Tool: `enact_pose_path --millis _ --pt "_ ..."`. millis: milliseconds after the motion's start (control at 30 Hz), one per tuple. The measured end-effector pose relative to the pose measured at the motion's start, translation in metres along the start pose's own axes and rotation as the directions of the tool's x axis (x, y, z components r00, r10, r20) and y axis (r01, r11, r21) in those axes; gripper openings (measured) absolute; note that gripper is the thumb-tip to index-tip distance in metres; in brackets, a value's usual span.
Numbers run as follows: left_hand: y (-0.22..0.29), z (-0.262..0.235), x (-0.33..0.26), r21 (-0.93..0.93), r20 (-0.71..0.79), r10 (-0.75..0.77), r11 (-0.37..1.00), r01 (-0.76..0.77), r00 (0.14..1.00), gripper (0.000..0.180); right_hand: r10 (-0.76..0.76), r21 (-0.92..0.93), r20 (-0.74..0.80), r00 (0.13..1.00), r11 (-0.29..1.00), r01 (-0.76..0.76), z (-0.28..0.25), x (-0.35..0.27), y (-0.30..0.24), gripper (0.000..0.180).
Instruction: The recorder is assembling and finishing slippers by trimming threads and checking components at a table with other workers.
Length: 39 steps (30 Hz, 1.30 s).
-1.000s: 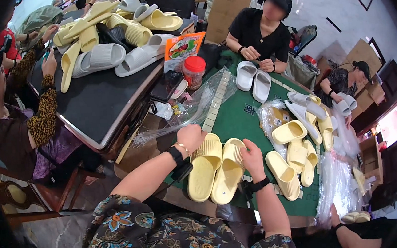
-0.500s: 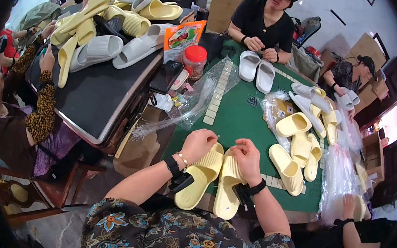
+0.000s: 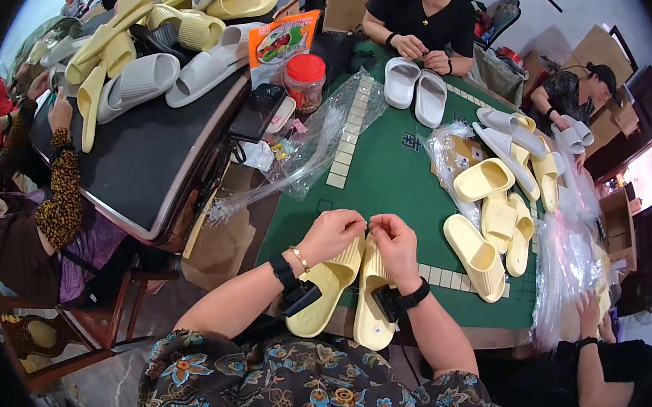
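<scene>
A pair of yellow ribbed slippers lies side by side at the near edge of the green table mat. Over the far part of the left slipper [image 3: 324, 300] is my left hand [image 3: 334, 236], its thumb and fingertips pinched together. My right hand [image 3: 397, 250] is pinched too, above the far end of the right slipper [image 3: 368, 314]. The fingertips of both hands nearly meet over the gap between the slippers. Whatever they pinch is too small to make out.
Beyond my hands on the green mat [image 3: 394, 182] lies a bundle of clear plastic strands [image 3: 278, 184]. Loose yellow slippers [image 3: 476, 256] and clear bags [image 3: 562, 284] are at right. A grey pair [image 3: 430, 100] sits before a co-worker. More slippers pile on the black table [image 3: 114, 175].
My hands have come closer together, fingertip to fingertip. The right hand has moved slightly left and away from me. My view has shifted a little.
</scene>
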<state>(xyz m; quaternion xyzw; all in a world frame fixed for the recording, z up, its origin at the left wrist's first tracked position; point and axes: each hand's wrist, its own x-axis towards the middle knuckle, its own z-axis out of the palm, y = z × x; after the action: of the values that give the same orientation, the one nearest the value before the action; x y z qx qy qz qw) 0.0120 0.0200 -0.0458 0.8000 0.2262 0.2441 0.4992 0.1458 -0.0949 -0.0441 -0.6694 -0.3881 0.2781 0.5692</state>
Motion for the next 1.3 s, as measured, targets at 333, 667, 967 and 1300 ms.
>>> enact_pose_path --millis 333,667,967,1300 --pt "-0.004 -0.001 0.001 -0.007 0.064 0.022 1.000 -0.022 0.998 0.020 0.003 0.014 0.017 1.000 1.000 -0.004 0.003 0.001 0.003 0.018" --pt "-0.005 0.000 0.002 -0.042 0.095 0.003 0.999 0.001 0.995 0.019 0.034 0.042 0.006 0.999 0.999 -0.034 0.003 0.000 0.000 0.019" --pt "-0.010 -0.010 0.008 -0.356 0.360 -0.197 0.875 0.330 0.912 0.018 0.039 0.110 0.037 0.999 0.993 -0.043 0.003 -0.001 -0.004 0.019" --pt "-0.018 -0.012 0.008 -0.373 0.403 -0.203 0.854 0.363 0.892 0.020 0.018 0.019 0.050 0.999 1.000 -0.019 0.007 -0.002 -0.003 0.020"
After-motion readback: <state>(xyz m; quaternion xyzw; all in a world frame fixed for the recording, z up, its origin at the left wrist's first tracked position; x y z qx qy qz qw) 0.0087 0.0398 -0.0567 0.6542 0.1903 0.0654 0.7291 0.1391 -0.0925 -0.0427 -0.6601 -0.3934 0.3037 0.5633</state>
